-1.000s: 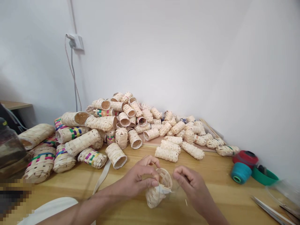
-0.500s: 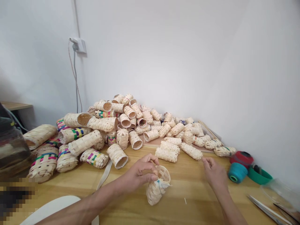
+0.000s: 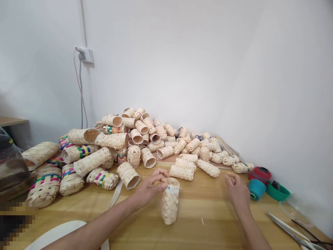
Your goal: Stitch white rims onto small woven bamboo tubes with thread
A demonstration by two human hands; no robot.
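My left hand (image 3: 153,187) pinches the rim of a small woven basket (image 3: 170,206), which hangs nearly upright over the table with its mouth at the top. A blue thread (image 3: 172,192) runs along a pale band at the rim. Off to the right, my right hand (image 3: 235,189) is raised with thumb and fingertips pressed together; whatever lies between them is too small to make out. Several finished-looking woven baskets (image 3: 182,172) lie just beyond the held one.
A big pile of woven baskets (image 3: 134,152) stands against the wall. To the right are a blue thread spool (image 3: 257,190), a red spool (image 3: 261,174), a green bowl (image 3: 278,192) and scissors (image 3: 286,229). A white strip (image 3: 116,194) and a dark jar (image 3: 13,166) are at the left.
The basket in my left hand has swung from a tilt to nearly upright. My right hand stays closed and out to the right. The view has shifted slightly.
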